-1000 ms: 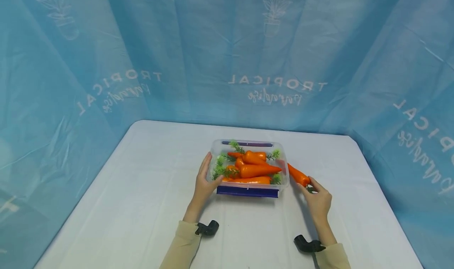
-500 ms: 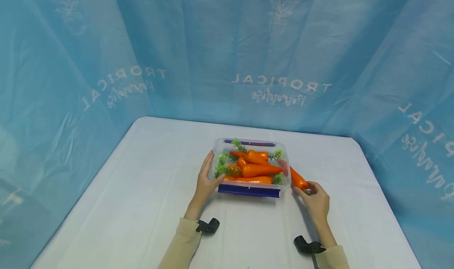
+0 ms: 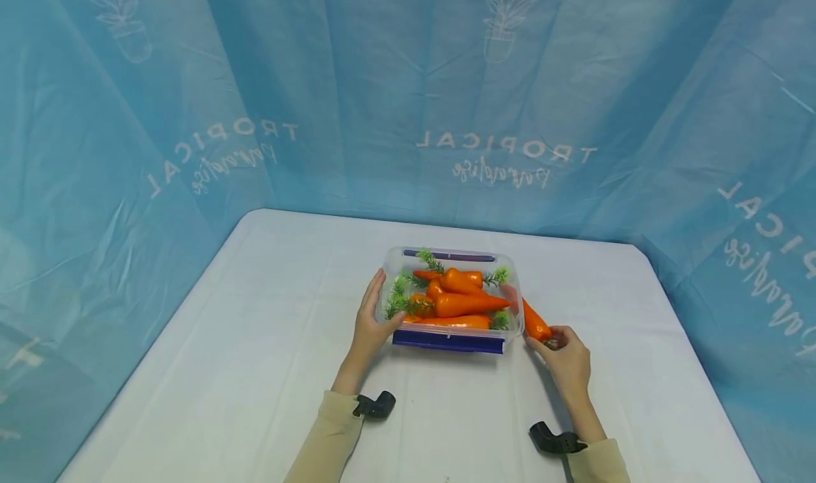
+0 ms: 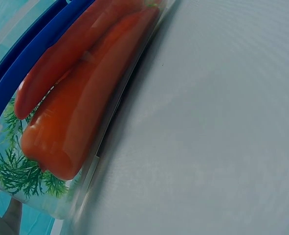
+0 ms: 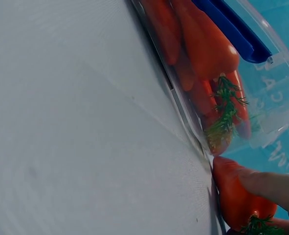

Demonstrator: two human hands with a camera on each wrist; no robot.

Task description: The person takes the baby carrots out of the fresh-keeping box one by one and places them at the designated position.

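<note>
A clear plastic container with dark blue side clips holds several glossy orange carrots with green leafy tops. My left hand rests against its left side, fingers straight along the wall and thumb at the front left corner. At the lower left of the left wrist view, only a bit of that hand shows. To the container's right, a single carrot lies on the table, its tip toward the container wall. My right hand pinches its leafy end between thumb and fingers.
A white cloth covers the table. Blue printed curtains stand around its back and sides. Each wrist wears a black camera mount.
The right hand has shifted slightly left and in toward the carrot's leafy end, covering more of the leaves. The left hand keeps its place at the container. The head view has shifted slightly.
</note>
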